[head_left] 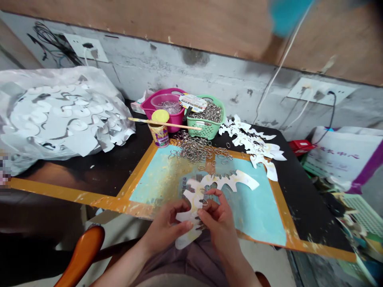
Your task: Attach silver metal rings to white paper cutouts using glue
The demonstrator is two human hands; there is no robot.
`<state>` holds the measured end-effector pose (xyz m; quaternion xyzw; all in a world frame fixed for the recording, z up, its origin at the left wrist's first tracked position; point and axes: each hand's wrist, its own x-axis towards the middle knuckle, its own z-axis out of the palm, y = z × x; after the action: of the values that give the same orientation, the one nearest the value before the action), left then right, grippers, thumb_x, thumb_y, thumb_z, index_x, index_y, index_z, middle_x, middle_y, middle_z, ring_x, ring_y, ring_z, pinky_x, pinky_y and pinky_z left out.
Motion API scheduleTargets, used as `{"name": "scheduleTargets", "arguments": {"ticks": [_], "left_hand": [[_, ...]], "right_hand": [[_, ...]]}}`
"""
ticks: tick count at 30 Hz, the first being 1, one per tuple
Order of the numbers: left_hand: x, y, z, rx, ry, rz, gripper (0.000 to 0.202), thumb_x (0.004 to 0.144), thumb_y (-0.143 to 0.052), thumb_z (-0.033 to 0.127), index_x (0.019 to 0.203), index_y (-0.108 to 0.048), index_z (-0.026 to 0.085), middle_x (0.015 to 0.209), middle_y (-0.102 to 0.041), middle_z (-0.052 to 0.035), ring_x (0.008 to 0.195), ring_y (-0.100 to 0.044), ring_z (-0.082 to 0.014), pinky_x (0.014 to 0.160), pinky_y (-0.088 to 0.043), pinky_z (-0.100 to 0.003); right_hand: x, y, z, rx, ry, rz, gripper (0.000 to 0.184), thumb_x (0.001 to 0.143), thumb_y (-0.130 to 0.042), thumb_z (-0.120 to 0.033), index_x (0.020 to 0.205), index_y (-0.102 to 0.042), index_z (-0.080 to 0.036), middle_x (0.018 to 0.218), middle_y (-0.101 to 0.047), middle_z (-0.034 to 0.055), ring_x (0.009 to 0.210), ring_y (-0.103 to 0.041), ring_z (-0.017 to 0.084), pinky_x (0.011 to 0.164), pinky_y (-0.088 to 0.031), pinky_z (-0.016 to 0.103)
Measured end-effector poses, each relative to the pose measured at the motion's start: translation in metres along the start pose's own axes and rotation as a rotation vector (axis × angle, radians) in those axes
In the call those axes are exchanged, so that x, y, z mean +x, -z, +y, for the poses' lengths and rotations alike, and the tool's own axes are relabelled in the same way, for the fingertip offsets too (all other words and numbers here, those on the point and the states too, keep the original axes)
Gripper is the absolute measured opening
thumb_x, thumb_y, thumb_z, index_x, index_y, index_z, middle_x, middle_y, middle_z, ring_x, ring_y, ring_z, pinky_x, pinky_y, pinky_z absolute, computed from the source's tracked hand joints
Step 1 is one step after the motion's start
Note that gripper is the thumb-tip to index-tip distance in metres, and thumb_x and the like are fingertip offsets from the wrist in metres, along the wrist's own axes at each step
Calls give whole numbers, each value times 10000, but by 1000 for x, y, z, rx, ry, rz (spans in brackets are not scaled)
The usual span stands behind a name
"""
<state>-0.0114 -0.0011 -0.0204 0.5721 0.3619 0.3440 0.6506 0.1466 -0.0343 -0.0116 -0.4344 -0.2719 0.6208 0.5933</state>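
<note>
A white cut-out piece (196, 201) with notched edges is held over the table's front edge, yellowish smears on it and metal rings along its right side. My left hand (169, 225) pinches its left edge between thumb and fingers. My right hand (220, 217) is closed at the notched right edge, thumb on the piece, beside a metal ring (204, 202). Whether a ring is also between those fingers is hidden. Behind lies a second white cut-out (223, 182) with rings in its notches, partly overlapped by the held one. Loose metal rings (194, 153) are heaped farther back.
A smeared cup (160, 136) carries a yellow lid and a wooden stick. Behind it stand a magenta basket (176, 126) and a green basket (206, 129) of rings. More white cut-outs (257, 147) lie right; a big plastic bag (60, 111) of them sits left. A chair arm (86, 251) juts up below.
</note>
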Motion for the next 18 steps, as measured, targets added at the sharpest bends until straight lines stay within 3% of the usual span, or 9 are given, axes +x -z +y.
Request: {"name": "scheduleTargets", "arguments": {"ticks": [4, 8, 11, 13, 15, 18], "left_hand": [[2, -4, 4, 105, 56, -16, 480, 892, -623, 570, 650, -537, 165, 625, -419, 30, 574, -434, -109, 488, -380, -191], [3, -10, 3, 18, 54, 85, 503, 884, -637, 567, 604, -522, 165, 577, -397, 40, 531, -397, -90, 458, -352, -178], [4, -12, 1, -13, 47, 243, 529, 839, -685, 583, 571, -498, 166, 548, -383, 49, 498, -380, -77, 442, -352, -177], [6, -14, -2, -29, 55, 312, 530, 819, -702, 592, 575, -495, 170, 547, -395, 50, 492, -406, -79, 438, -386, -178], [6, -15, -7, -72, 98, 326, 505, 814, -702, 593, 605, -515, 173, 555, -432, 47, 485, -441, -85, 433, -428, -187], [7, -14, -17, -207, 143, 281, 486, 754, -726, 620, 644, -554, 178, 543, -487, 41, 432, -458, -90, 394, -445, -211]], "right_hand": [[0, -5, -3, -64, 46, 21, 479, 715, -745, -193, 1132, -516, -255, 667, -544, -79, 534, -473, 102, 508, -375, 204], [5, 2, -4, -33, -26, -45, 541, 732, -777, -275, 1212, -527, -265, 682, -564, -64, 532, -498, 112, 486, -366, 200], [8, 12, -4, 23, -52, -125, 619, 738, -798, -420, 1274, -506, -315, 1001, -679, 29, 760, -642, 185, 537, -456, 229], [9, 17, -4, -40, -32, -148, 500, 765, -782, -473, 1187, -582, -293, 1120, -670, 57, 844, -643, 198, 590, -486, 248], [9, 18, -3, -204, -23, -193, 292, 825, -742, -472, 951, -654, -223, 895, -666, 32, 712, -580, 151, 576, -437, 228], [8, 17, -4, -421, -47, -268, 333, 892, -669, -464, 723, -588, -190, 607, -494, -39, 545, -407, 99, 503, -305, 212]]}}
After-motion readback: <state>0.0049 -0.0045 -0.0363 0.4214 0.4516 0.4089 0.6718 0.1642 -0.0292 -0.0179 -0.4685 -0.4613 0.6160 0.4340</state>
